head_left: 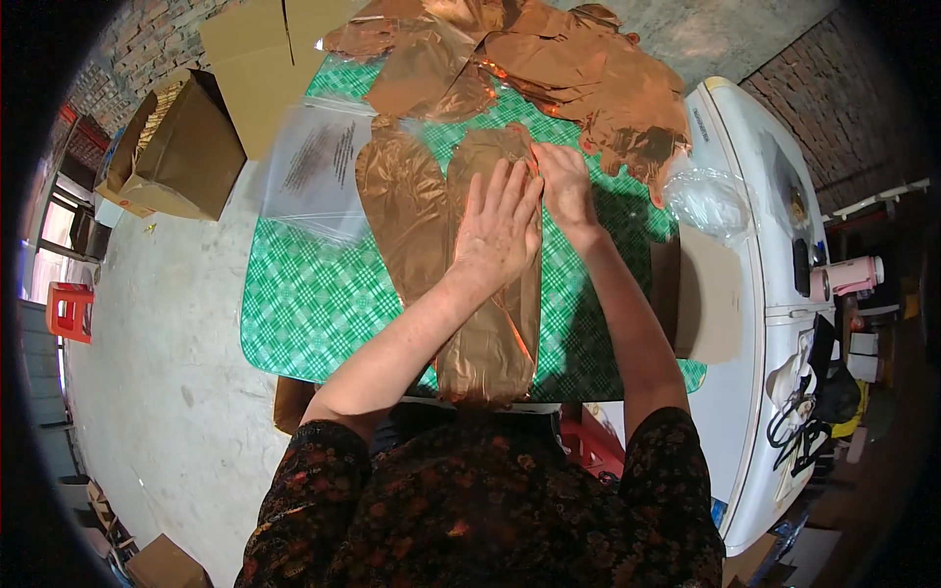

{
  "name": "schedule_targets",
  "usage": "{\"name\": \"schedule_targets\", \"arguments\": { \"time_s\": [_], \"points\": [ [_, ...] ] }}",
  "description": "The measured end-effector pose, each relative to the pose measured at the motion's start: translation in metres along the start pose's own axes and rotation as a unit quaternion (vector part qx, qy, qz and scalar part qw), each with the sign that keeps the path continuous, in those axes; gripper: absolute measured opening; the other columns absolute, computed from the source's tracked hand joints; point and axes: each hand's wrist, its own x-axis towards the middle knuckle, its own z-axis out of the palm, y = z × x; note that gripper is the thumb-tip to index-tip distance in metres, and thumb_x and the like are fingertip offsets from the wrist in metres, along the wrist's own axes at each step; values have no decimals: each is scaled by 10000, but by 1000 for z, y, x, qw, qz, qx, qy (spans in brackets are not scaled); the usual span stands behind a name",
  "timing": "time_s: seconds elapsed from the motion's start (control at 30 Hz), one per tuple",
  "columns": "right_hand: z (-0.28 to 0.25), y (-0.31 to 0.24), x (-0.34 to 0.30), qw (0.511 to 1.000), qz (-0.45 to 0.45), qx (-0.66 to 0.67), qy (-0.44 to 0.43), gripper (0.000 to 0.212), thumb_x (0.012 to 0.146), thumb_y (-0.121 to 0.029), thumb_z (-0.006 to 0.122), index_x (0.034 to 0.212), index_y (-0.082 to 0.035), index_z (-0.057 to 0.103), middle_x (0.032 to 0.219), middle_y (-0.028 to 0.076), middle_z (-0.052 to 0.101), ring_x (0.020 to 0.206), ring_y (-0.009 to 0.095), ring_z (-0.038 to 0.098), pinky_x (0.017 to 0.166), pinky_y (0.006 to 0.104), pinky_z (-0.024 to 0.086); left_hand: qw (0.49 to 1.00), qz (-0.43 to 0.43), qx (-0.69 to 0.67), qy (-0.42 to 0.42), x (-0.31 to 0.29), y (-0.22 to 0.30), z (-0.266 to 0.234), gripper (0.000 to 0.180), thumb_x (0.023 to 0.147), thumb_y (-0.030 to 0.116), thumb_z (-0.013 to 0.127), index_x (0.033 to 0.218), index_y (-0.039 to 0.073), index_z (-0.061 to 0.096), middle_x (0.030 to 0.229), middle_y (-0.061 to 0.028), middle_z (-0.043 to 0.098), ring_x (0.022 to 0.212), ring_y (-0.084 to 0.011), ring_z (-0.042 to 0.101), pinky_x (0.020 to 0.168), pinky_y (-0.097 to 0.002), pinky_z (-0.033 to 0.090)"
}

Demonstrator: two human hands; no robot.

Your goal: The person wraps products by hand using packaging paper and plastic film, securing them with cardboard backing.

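**Hands flatten copper foil on checked table**

A long copper foil piece (490, 333) lies on the green checked table (304, 304). The left hand (498, 227) presses it flat, fingers spread; the right hand (566, 186) pinches its top edge, steadying it.

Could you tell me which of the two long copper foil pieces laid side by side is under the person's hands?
The right-hand foil piece: left hand lies flat on it, right hand at its top. The left-hand foil piece lies untouched.

Foil pieces (490, 294) under the hands: copper, glossy. Worktop (304, 304) cover: green-and-white check. Foil heap (588, 78) beyond the hands: same copper. Boxes (186, 147) to the left: brown. Sleeves (323, 490): dark, orange floral print.
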Motion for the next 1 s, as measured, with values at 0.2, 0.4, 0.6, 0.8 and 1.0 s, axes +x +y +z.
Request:
{"name": "schedule_targets", "arguments": {
  "time_s": [0.2, 0.4, 0.6, 0.8, 1.0],
  "points": [
    [-3, -9, 1, 998, 37, -22, -50, 412, 921, -98, 642, 1328, -75, 704, 1390, 111, 662, 1299, 369, 550, 1109, 467, 424, 999, 1, -3, -36, -2, -2, 1, 608, 1058, 369, 448, 1606, 106, 457, 1684, -128, 400, 1592, -324, 287, 1298, -575, 175],
    [-10, -16, 3, 994, 51, -37, -91, 533, 879, -67, 651, 1411, -108, 667, 1494, 72, 619, 1389, 399, 483, 1167, 486, 388, 1000, -3, -10, -16, -3, -3, 4, 606, 1057, 370, 449, 1600, 102, 466, 1664, -130, 430, 1579, -319, 319, 1296, -572, 183],
    [-13, -10, 5, 995, 15, -38, -93, 544, 866, -71, 664, 1409, -108, 667, 1470, 46, 638, 1365, 365, 508, 1147, 467, 400, 1000, -2, -11, -13, -1, 0, 3, 590, 1054, 361, 460, 1582, 98, 490, 1639, -138, 461, 1556, -333, 355, 1288, -581, 198],
    [-12, -11, 7, 998, -11, -35, -56, 412, 874, -78, 705, 1286, -66, 714, 1362, 55, 698, 1270, 327, 586, 1057, 468, 444, 1000, -12, -23, -10, -1, 0, 5, 585, 1058, 365, 444, 1566, 80, 505, 1606, -149, 501, 1543, -343, 373, 1276, -586, 216],
    [-16, -14, 7, 999, -8, -26, -43, 378, 909, -78, 657, 1283, -65, 713, 1355, 53, 695, 1253, 305, 585, 1056, 445, 435, 999, -25, -48, -4, 7, 2, 0, 596, 1070, 372, 416, 1546, 25, 512, 1589, -177, 516, 1528, -351, 398, 1268, -584, 229]
  ]
}}
